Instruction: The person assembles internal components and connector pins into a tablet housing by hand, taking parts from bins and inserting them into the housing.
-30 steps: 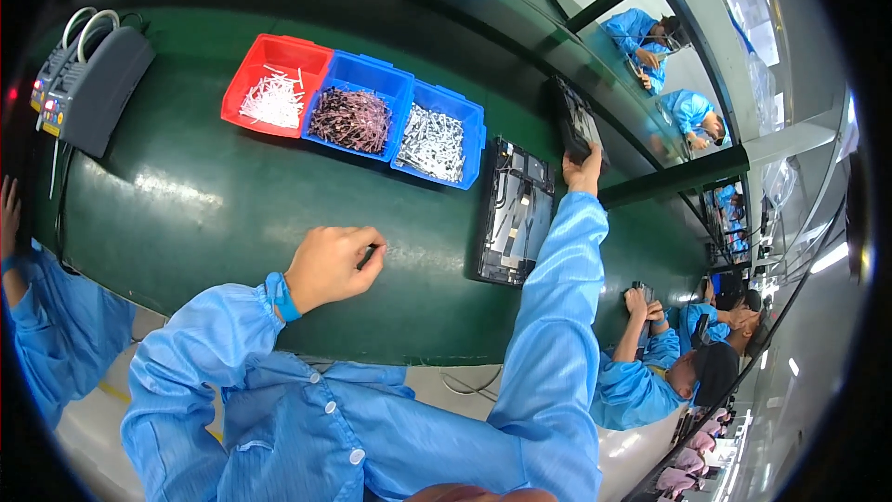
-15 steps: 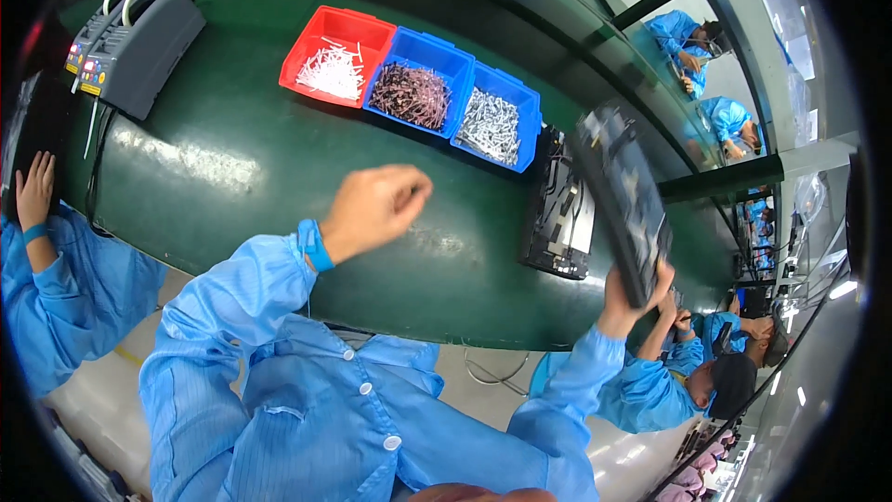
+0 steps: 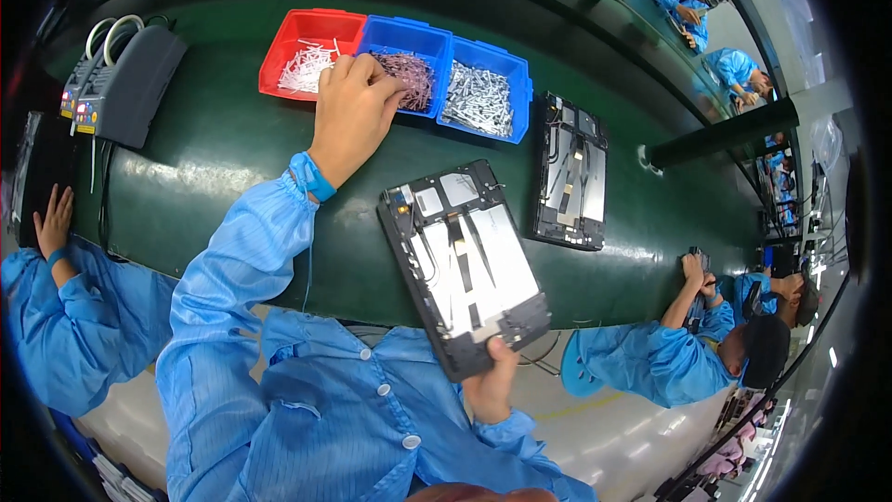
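At your left, a dark grey machine [image 3: 144, 84] with two pale hoops [image 3: 113, 39] on top stands on the green surface [image 3: 209, 209]. To your right, a blue stool [image 3: 578, 374] shows beside a blue-coated co-worker [image 3: 641, 358] in a black cap [image 3: 767, 353].

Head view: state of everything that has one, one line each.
Tablet-like device, tilted, internals exposed, in the right hand
Right hand, closed on the device's lower end
Left hand, fingers bunched at the middle blue bin; grasp unclear
Second device, lying on the table, internals exposed
Red bin, open, white strips inside
Middle blue bin, open, brownish parts inside
Right blue bin, open, silvery parts inside
Grey equipment, lights lit
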Demonstrator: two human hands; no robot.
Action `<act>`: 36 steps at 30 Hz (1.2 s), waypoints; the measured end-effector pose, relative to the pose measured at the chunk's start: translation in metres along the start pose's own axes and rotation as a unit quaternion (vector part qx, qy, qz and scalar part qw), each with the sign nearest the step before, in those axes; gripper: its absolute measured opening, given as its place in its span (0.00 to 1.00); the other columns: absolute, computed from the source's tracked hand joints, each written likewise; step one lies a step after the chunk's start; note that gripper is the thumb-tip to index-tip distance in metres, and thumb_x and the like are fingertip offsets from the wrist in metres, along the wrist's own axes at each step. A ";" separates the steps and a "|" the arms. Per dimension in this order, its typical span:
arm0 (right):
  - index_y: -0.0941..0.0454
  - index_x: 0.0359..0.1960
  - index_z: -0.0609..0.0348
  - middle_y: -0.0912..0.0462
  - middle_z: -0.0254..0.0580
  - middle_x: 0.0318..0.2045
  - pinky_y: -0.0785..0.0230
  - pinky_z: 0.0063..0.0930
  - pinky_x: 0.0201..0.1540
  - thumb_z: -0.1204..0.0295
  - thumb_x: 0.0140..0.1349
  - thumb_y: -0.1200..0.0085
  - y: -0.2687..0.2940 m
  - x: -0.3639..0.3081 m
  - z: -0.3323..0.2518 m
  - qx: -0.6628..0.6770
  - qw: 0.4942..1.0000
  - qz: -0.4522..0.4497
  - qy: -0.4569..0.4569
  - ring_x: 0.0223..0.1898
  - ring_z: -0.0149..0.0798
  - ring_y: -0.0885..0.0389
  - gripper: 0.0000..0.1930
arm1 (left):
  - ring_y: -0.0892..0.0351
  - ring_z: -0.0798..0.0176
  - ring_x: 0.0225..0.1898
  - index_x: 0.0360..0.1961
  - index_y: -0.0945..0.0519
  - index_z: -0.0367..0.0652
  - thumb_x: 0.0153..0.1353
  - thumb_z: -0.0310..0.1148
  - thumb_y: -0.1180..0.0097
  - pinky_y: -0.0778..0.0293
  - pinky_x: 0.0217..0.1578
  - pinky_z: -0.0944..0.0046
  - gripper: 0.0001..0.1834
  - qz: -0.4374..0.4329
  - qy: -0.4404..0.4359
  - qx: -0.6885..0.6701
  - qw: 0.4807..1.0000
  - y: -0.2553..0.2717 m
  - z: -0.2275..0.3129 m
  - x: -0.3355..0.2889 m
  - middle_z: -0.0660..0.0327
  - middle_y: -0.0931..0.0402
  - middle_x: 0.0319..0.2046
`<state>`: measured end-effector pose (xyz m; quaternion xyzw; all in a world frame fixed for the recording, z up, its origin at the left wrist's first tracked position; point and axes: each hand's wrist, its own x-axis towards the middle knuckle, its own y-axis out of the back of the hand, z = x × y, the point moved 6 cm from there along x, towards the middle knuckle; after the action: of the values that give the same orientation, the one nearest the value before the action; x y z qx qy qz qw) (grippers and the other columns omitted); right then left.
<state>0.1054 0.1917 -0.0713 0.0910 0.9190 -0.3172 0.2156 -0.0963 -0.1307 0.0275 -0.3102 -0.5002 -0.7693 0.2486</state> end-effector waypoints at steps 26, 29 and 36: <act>0.22 0.59 0.60 0.26 0.57 0.55 0.23 0.49 0.43 0.55 0.69 0.42 -0.194 0.140 -0.070 -0.702 0.560 -0.306 0.316 0.41 0.61 0.16 0.25 | 0.35 0.45 0.70 0.43 0.19 0.36 0.68 0.27 0.41 0.41 0.69 0.53 0.06 -0.041 0.396 -0.445 0.802 0.046 0.067 -0.167 0.43 0.41 0.70; 0.21 0.56 0.60 0.23 0.54 0.52 0.21 0.45 0.41 0.57 0.68 0.41 -0.194 0.129 -0.067 -0.722 0.540 -0.284 0.325 0.40 0.58 0.15 0.22 | 0.38 0.43 0.72 0.42 0.17 0.39 0.67 0.28 0.40 0.40 0.68 0.50 0.05 0.012 0.368 -0.450 0.814 0.051 0.097 -0.156 0.42 0.41 0.71; 0.22 0.50 0.59 0.21 0.49 0.49 0.20 0.46 0.34 0.59 0.68 0.42 -0.182 0.118 -0.064 -0.743 0.495 -0.261 0.366 0.34 0.57 0.15 0.18 | 0.40 0.45 0.74 0.42 0.16 0.38 0.66 0.25 0.41 0.42 0.70 0.51 0.06 -0.073 0.350 -0.404 0.842 0.052 0.092 -0.150 0.42 0.42 0.73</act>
<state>-0.0761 0.0926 0.0190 -0.2395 0.7935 0.5032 -0.2447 0.0633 -0.0538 -0.0216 -0.0563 -0.0464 -0.9765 0.2028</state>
